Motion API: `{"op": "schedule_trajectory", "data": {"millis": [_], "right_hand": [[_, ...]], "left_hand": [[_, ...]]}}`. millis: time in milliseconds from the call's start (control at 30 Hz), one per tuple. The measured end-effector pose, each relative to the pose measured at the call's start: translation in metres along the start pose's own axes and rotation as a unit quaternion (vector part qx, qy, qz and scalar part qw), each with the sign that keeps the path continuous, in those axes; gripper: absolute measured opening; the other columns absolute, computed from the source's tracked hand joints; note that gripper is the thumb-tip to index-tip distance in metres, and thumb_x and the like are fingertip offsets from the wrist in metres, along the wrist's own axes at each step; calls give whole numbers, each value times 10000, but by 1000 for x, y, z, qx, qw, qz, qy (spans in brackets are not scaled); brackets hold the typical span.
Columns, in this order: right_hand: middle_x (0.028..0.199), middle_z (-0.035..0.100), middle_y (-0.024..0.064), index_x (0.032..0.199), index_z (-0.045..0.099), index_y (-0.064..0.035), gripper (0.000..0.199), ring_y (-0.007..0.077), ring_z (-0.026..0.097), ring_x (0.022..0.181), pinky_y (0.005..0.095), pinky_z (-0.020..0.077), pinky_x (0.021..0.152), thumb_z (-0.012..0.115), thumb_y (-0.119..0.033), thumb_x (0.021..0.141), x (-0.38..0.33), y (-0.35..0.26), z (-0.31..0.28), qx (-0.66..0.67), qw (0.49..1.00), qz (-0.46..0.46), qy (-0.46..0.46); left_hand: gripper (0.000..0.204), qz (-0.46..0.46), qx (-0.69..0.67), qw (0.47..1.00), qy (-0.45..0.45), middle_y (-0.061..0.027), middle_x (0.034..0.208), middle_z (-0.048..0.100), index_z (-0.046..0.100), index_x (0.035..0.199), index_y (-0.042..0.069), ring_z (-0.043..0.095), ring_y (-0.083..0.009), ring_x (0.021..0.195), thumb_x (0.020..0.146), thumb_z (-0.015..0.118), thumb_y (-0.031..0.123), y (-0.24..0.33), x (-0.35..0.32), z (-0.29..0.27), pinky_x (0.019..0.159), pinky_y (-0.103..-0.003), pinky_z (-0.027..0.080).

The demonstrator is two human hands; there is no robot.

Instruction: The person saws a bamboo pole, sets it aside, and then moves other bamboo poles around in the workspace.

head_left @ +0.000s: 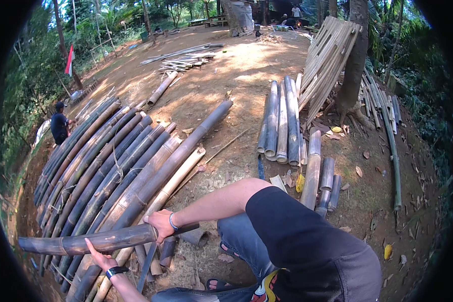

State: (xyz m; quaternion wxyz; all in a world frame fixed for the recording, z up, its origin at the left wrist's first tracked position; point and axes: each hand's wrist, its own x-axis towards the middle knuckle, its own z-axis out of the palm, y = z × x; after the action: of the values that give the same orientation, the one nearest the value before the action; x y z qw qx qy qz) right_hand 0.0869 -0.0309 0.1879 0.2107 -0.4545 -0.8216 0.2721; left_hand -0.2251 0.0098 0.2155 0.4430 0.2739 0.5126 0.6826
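Outdoor work yard seen from above, on bare brown ground (pixel 236 75) scattered with dry leaves. In the lower left of the frame a person holds a short dark bamboo pole (pixel 85 243) lying crosswise over the near ends of a large stack of long bamboo poles (pixel 116 166), which fans away toward the upper left. The right hand (pixel 160 225) has its grip wrapped fully around the pole's right end, a bracelet on the wrist. The left hand (pixel 101 257), wearing a dark wristband, rests underneath with fingers spread open, steadying rather than clasping. The pole sits level, its left end reaching toward the frame's left edge.

Judging by the pose, the step in hand is lifting or positioning this one pole across the stack – the next move would call for a firmer left-hand hold and clearance from the short offcuts (pixel 161 254) near the person's feet.

Centre right lies a smaller bundle of grey-green bamboo lengths (pixel 282 123), with split bamboo panels (pixel 327 60) leaning on a tree trunk (pixel 356 60) behind. At far left a second person in dark clothing (pixel 59 125) stands beside the stack – well apart from the held pole
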Motion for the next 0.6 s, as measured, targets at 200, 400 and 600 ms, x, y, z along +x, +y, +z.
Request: {"op": "schedule_trajectory", "data": {"millis": [200, 400, 600], "right_hand": [[1001, 685, 217, 1181, 528, -22, 813, 402, 666, 986, 487, 529, 845, 885, -325, 516, 0, 22, -24, -8, 986, -15, 168], [1080, 630, 198, 1189, 528, -67, 750, 391, 621, 1049, 484, 521, 882, 854, -371, 586, -45, 64, -68, -46, 957, 75, 276], [1125, 634, 202, 1224, 554, -65, 761, 359, 633, 1070, 451, 520, 915, 858, -387, 604, -189, 113, -37, -19, 920, 255, 297]], "left_hand": [[991, -19, -24, 989, -142, -126, 1563, 365, 273, 1550, 45, 295, -267, 1457, 881, 536, 726, 5, 16, 2, 1170, -517, 170], [693, 219, 430, 861, -160, -193, 1464, 470, 472, 1437, 20, 469, -317, 1325, 901, 713, 388, -39, 35, -28, 1106, -434, 348], [597, 96, 523, 837, -127, -202, 1211, 619, 587, 1239, -75, 555, -292, 1189, 842, 780, 327, -90, 92, -147, 1056, -387, 398]]}}
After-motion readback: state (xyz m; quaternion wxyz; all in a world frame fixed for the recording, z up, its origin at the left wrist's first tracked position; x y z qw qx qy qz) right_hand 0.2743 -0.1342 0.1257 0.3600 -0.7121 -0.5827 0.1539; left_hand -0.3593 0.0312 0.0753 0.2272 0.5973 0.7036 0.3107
